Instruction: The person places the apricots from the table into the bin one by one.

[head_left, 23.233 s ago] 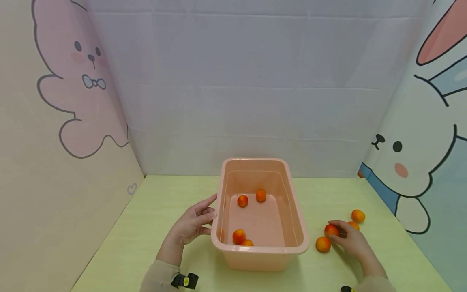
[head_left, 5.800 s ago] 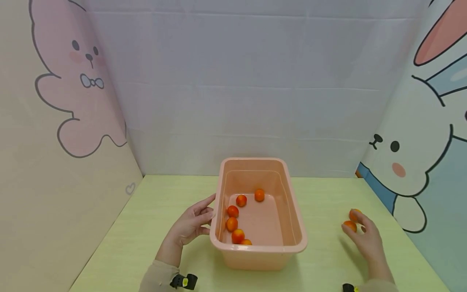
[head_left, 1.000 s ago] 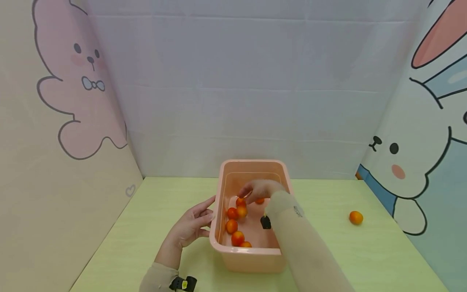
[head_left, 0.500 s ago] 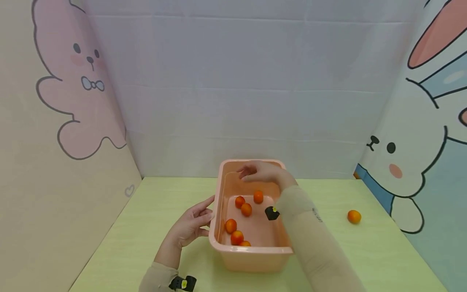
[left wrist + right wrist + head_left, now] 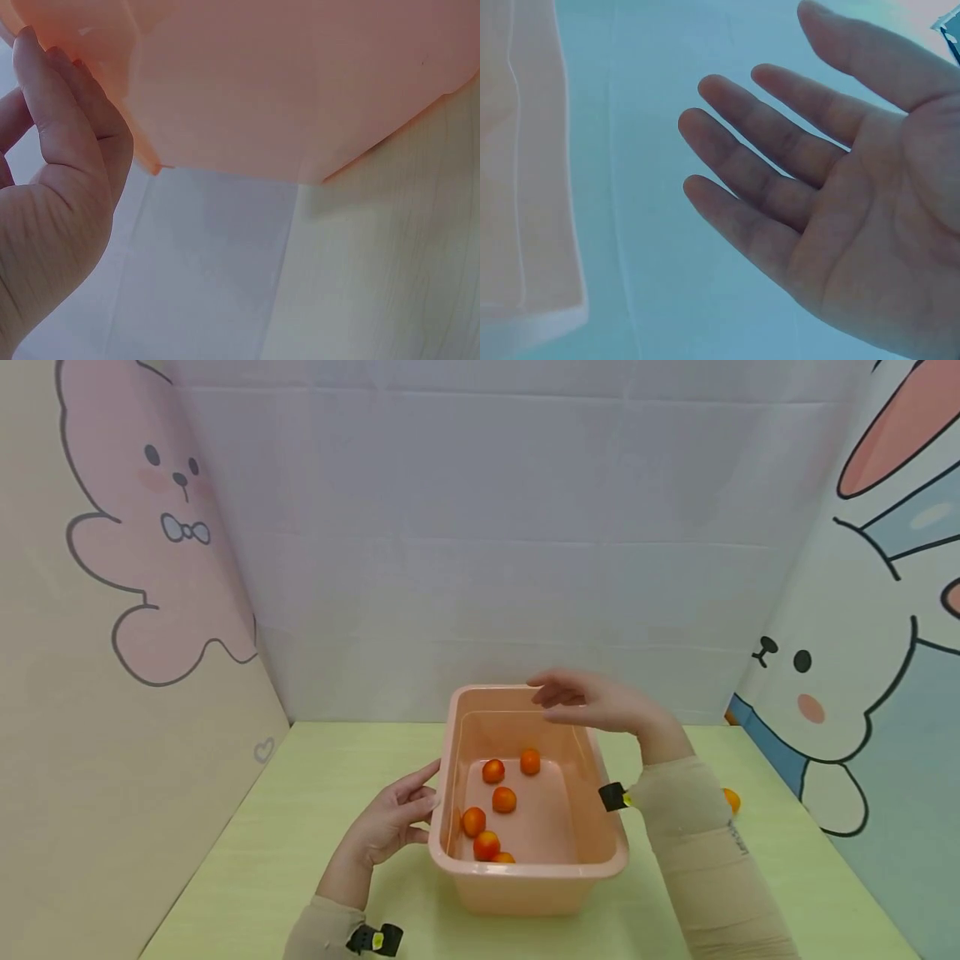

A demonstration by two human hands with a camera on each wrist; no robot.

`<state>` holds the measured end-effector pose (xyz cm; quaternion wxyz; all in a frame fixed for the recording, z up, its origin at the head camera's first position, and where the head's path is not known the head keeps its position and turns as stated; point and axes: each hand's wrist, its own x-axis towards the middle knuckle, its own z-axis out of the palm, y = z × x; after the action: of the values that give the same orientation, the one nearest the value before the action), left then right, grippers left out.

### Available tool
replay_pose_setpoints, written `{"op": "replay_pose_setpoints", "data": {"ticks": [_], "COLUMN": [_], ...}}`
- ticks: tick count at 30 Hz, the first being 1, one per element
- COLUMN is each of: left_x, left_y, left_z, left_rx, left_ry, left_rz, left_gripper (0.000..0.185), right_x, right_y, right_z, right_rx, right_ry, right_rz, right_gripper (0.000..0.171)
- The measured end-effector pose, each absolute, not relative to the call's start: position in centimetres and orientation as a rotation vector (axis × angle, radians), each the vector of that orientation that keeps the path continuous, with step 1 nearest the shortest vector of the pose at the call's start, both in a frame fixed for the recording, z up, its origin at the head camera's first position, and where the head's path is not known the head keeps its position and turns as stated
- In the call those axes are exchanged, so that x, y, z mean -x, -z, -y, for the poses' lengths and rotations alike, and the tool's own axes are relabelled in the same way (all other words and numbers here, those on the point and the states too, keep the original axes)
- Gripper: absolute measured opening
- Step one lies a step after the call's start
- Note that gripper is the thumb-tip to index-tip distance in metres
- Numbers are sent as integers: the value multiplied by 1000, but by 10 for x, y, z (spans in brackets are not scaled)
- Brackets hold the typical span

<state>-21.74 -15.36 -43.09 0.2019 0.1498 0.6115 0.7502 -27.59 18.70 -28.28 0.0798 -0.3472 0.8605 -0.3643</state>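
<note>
A pink plastic bin stands on the table with several small orange-red round fruits, such as one near its middle, lying on its floor. My left hand rests against the bin's left side; in the left wrist view its extended fingers touch just under the rim. Over the bin's far right corner hovers my right hand, palm down. The right wrist view shows that palm bare, fingers loosely spread, beside the bin's wall.
One more orange fruit lies on the table to the right, partly hidden behind the right sleeve. A white cloth backdrop closes off the back, and panels with cartoon animals stand at both sides.
My right hand let go of a fruit inside the bin, then rose and moved right toward the far rim. A fruit rolled and settled near the bin's middle. The left hand stayed put.
</note>
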Motion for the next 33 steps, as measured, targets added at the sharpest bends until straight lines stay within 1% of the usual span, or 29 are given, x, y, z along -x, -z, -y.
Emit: {"op": "replay_pose_setpoints", "data": {"ticks": [5,10,21,33], "left_x": [217,218,218,217], "left_y": [430,430,430,431], "left_z": [153,153,154,155], "left_rx": [-421,-425,-393,-421], "left_ry": [-2099,-2102,-2094,-2105], "left_rz": [-1707,-1703,-1718,-1698], "left_gripper": [67,67,67,68], "right_x": [263,255,239,225], "right_y": [285,301,365,432], "right_z": [-213,-243,-296,-340], "right_rx": [999,985,789,426], "right_ry": [1106,1212,1367,1408], "right_rz": [-2661,-2732,-2936,-3084], "right_gripper": [53,52,53,53]}}
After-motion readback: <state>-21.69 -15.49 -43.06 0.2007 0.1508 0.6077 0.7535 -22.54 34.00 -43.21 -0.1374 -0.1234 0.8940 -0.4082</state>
